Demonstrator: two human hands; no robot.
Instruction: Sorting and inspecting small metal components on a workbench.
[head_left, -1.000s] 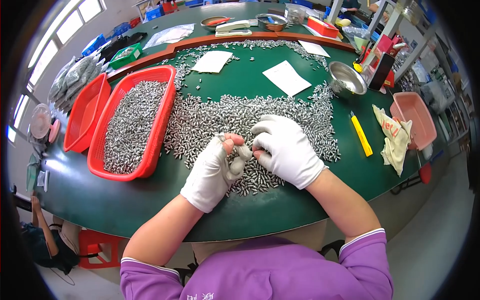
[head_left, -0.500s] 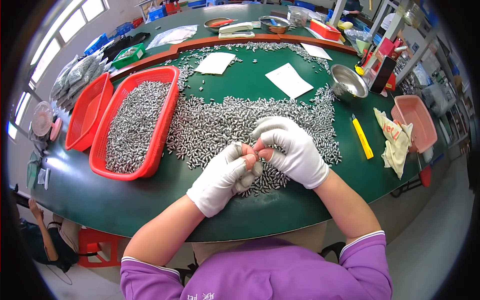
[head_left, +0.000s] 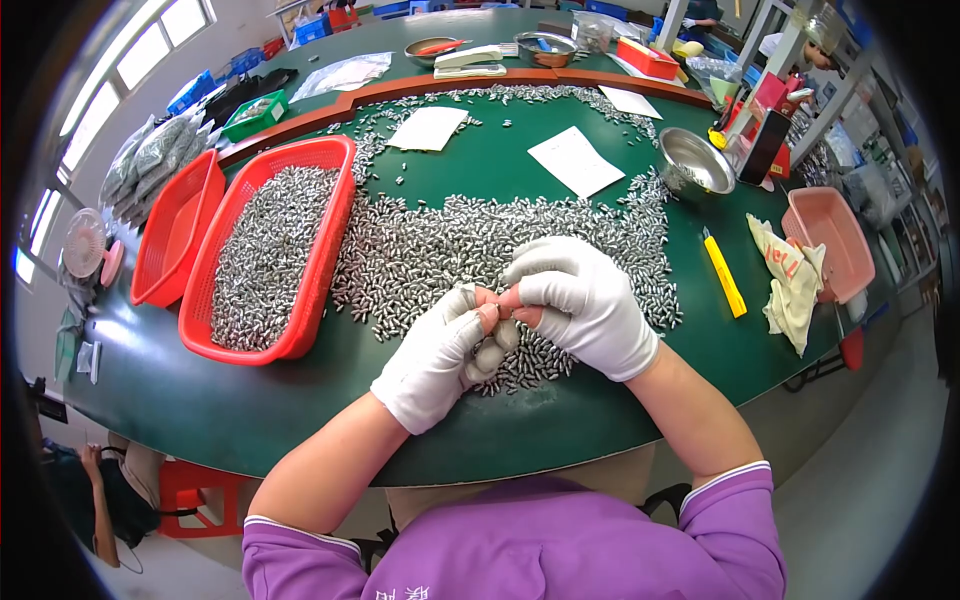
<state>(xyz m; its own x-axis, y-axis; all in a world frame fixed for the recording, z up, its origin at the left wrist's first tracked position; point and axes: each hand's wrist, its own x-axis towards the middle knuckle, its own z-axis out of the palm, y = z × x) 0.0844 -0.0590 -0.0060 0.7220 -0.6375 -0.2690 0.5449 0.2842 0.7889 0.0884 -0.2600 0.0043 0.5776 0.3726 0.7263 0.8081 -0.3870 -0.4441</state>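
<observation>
At the near middle of the green table [head_left: 590, 425], your white-gloved left hand [head_left: 432, 352] and white-gloved right hand [head_left: 590, 310] are together, their bare fingertips [head_left: 487, 314] meeting over the near part of a wide spread of small silver pieces [head_left: 440, 245]. Your left fingers curl inward, palm partly hidden, and your right hand comes over from the right with its thumb and forefinger against the left ones. Whether you have a piece pinched there, I cannot tell, because the tips cover the spot.

The silver pieces lie loose across the middle of the table, with a thin band running along the far wooden edging [head_left: 545, 77]. To your left, a red basket [head_left: 325, 240] is heaped with the same pieces, and a second red basket [head_left: 162, 255] leans just beyond it. On the far side lie a left sheet of paper [head_left: 428, 128] and a right sheet of paper [head_left: 575, 162]. To your right are a metal bowl [head_left: 700, 158], a yellow cutter [head_left: 724, 275] and a pale cloth [head_left: 785, 295] draped against a pink basket [head_left: 840, 240].
</observation>
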